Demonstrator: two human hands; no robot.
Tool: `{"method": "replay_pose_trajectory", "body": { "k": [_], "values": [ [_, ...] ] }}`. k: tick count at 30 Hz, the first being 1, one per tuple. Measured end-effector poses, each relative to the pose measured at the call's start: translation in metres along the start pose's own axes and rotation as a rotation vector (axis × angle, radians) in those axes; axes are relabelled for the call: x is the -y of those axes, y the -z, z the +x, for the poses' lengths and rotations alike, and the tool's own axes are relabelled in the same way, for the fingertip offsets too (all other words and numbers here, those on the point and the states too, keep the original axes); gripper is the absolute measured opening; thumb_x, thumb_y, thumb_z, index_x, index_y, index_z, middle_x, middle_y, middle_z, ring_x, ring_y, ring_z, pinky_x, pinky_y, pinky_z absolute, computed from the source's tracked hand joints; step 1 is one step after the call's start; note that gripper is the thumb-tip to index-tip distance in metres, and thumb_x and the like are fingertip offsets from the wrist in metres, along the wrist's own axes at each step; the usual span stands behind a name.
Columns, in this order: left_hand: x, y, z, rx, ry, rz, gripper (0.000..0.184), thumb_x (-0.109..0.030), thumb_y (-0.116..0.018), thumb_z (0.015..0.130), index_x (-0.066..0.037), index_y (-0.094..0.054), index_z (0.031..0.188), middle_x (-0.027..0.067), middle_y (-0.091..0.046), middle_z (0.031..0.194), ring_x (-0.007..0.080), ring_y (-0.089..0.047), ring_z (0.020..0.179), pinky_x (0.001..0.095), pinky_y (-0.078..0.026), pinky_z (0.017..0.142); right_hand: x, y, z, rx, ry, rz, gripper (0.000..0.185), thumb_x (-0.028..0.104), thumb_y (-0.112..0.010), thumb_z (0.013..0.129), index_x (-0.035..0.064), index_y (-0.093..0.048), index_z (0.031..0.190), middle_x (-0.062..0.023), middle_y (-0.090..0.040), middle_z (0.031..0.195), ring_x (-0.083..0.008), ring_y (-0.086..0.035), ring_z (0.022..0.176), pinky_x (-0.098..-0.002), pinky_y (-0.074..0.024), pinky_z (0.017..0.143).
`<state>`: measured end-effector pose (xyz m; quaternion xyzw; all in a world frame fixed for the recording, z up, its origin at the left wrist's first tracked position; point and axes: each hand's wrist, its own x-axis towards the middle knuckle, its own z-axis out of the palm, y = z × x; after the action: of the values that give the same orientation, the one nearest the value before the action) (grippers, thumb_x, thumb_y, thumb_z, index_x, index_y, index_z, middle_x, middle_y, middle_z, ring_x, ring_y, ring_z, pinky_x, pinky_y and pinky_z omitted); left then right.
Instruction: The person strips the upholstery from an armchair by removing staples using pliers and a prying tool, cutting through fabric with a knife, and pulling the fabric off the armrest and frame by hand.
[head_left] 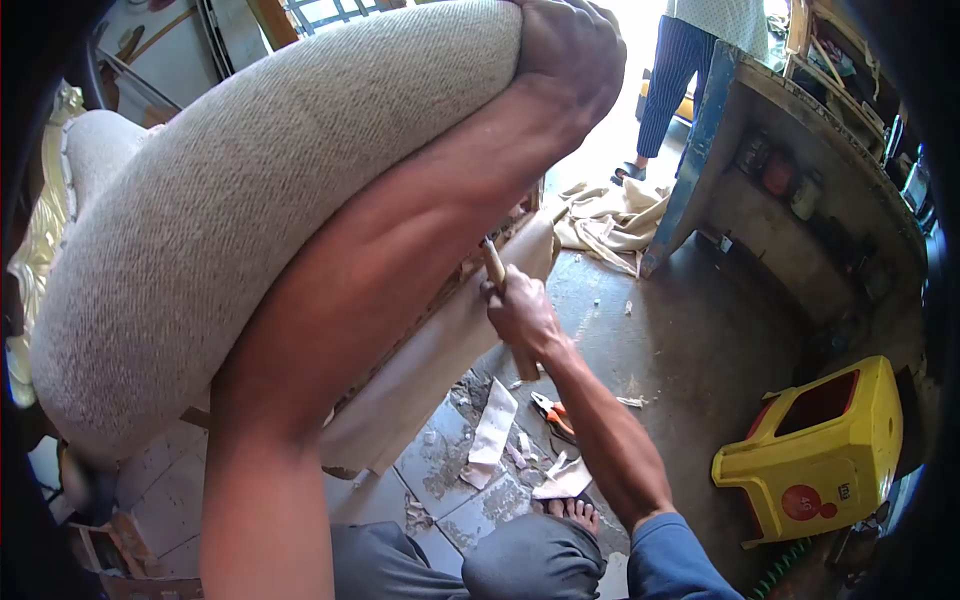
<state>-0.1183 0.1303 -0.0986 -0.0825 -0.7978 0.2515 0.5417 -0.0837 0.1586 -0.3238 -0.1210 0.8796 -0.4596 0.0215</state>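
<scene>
A large padded piece of furniture [270,150], covered in beige ribbed fabric, fills the upper left. My left hand [572,50] is closed around its upper right end, with my forearm stretched along its underside. My right hand [523,312] grips a hammer [526,366] by its wooden handle. The hammer's dark head is up near the furniture's lower edge and is mostly hidden behind my left arm. Below that edge hangs a loose beige cloth [405,390].
Pliers with orange handles [553,414] and fabric scraps [491,435] lie on the tiled floor. A yellow plastic stool [860,440] lies on its side at right. Behind are a blue-edged cabinet [690,165], crumpled cloth [610,215] and a standing person [675,80] in striped trousers.
</scene>
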Motion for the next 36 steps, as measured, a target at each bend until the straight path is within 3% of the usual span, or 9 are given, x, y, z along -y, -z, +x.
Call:
{"method": "replay_pose_trajectory", "body": {
  "k": [4, 7, 8, 10, 11, 15, 19, 23, 36],
  "values": [
    [0.005, 0.009, 0.003, -0.065, -0.047, 0.024, 0.033, -0.027, -0.055, 0.092, 0.0, -0.069, 0.107, 0.0216, -0.07, 0.101, 0.0309, -0.069, 0.085, 0.051, -0.053, 0.073, 0.006, -0.002, -0.031, 0.103, -0.076, 0.334, 0.029, 0.023, -0.054, 0.097, -0.0059, -0.059, 0.098, -0.0192, -0.066, 0.072, -0.0269, -0.069, 0.063, -0.0408, -0.0566, 0.063],
    [0.018, 0.03, -0.008, -0.027, -0.034, 0.082, 0.032, -0.027, -0.055, 0.092, -0.001, -0.068, 0.105, 0.0211, -0.07, 0.099, 0.031, -0.069, 0.085, 0.051, -0.053, 0.074, -0.027, -0.015, -0.098, 0.217, 0.11, 0.186, 0.026, 0.019, -0.06, 0.093, 0.0025, -0.066, 0.111, -0.0187, -0.071, 0.093, -0.03, -0.072, 0.089, -0.0429, -0.0558, 0.082],
    [0.025, 0.024, -0.005, -0.006, -0.022, 0.061, 0.034, -0.029, -0.056, 0.092, -0.001, -0.067, 0.109, 0.0211, -0.07, 0.101, 0.0309, -0.069, 0.087, 0.05, -0.053, 0.076, -0.053, -0.009, -0.149, 0.367, 0.113, 0.114, 0.026, 0.015, -0.062, 0.089, 0.0035, -0.069, 0.111, -0.0064, -0.066, 0.076, -0.0144, -0.064, 0.075, -0.0348, -0.0534, 0.072],
    [0.029, 0.012, -0.025, 0.134, 0.015, -0.024, 0.039, -0.032, -0.057, 0.093, -0.001, -0.065, 0.115, 0.0213, -0.071, 0.103, 0.0307, -0.07, 0.09, 0.048, -0.053, 0.081, -0.14, -0.02, -0.187, -0.057, 0.319, -0.114, 0.027, 0.011, -0.064, 0.088, 0.0034, -0.07, 0.114, -0.0097, -0.068, 0.088, -0.0157, -0.063, 0.085, -0.0371, -0.052, 0.081],
    [0.019, 0.013, -0.033, 0.197, 0.004, -0.101, 0.041, -0.033, -0.058, 0.094, -0.001, -0.064, 0.119, 0.0213, -0.071, 0.104, 0.0305, -0.07, 0.091, 0.047, -0.053, 0.083, -0.058, 0.043, -0.184, 0.175, -0.479, 0.183, 0.027, 0.008, -0.064, 0.089, 0.0024, -0.069, 0.115, -0.012, -0.069, 0.093, -0.0201, -0.065, 0.089, -0.0393, -0.0503, 0.085],
    [0.023, 0.013, -0.01, 0.103, -0.029, -0.162, 0.045, -0.036, -0.061, 0.094, -0.001, -0.064, 0.122, 0.0198, -0.073, 0.1, 0.0296, -0.072, 0.089, 0.0429, -0.054, 0.083, -0.055, 0.086, -0.121, 0.005, 0.036, -0.23, 0.056, 0.005, -0.061, 0.09, 0.0036, -0.047, 0.144, -0.0265, -0.06, 0.124, -0.0431, -0.06, 0.112, -0.0474, -0.049, 0.094],
    [0.027, 0.015, -0.004, 0.145, -0.043, -0.223, 0.044, -0.023, -0.054, 0.093, 0.004, -0.062, 0.127, 0.0287, -0.067, 0.117, 0.0401, -0.068, 0.102, 0.0587, -0.049, 0.09, -0.004, 0.054, -0.038, 0.018, 0.121, -0.224, 0.072, 0.007, -0.061, 0.088, -0.0054, -0.031, 0.152, -0.0302, -0.055, 0.129, -0.0459, -0.055, 0.121, -0.0491, -0.0457, 0.103],
    [0.021, 0.007, -0.01, 0.0, -0.006, -0.071, 0.038, -0.029, -0.055, 0.094, -0.002, -0.065, 0.12, 0.0179, -0.072, 0.103, 0.0277, -0.07, 0.091, 0.0427, -0.051, 0.081, 0.015, 0.005, 0.005, 0.017, 0.052, -0.335, 0.081, 0.005, -0.06, 0.085, -0.0081, -0.02, 0.154, -0.0366, -0.051, 0.132, -0.0499, -0.053, 0.123, -0.0493, -0.0435, 0.108],
    [0.006, -0.02, 0.005, -0.087, 0.116, -0.081, 0.045, -0.034, -0.054, 0.093, -0.001, -0.066, 0.121, 0.0282, -0.067, 0.111, 0.0457, -0.067, 0.097, 0.0681, -0.045, 0.087, -0.015, -0.025, 0.033, 0.051, 0.204, -0.468, 0.053, 0.006, -0.063, 0.086, -0.0058, -0.042, 0.134, -0.0358, -0.058, 0.118, -0.0505, -0.062, 0.109, -0.0528, -0.0503, 0.097]
  ]
}}
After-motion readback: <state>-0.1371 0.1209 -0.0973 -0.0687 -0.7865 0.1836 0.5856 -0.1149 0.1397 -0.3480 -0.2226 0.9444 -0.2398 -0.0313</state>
